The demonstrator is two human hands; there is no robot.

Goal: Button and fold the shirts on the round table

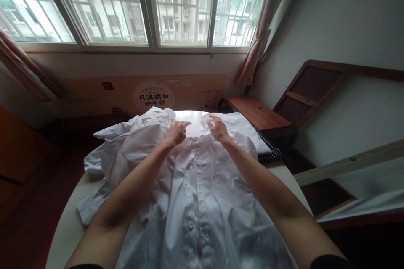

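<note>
A white button-up shirt (217,185) lies spread front side up, its button placket running down the middle and its cloth wrinkled. My left hand (177,132) is at the left of the shirt's collar end, index finger stretched out to the right; its other fingers are partly hidden. Across from it, my right hand (218,128) is at the right of the collar end with thumb and fingers apart. Neither hand visibly grips the cloth, and whether the fingertips touch it I cannot tell. Crumpled white garments (126,143) lie heaped beside my left forearm.
Under the shirt is a round white table (67,222). At its right rear lies a flat folded white garment (243,128), with black hangers (271,153) by its edge. Beyond stand a wooden bench (257,111), a printed board (198,92) and barred windows (183,8).
</note>
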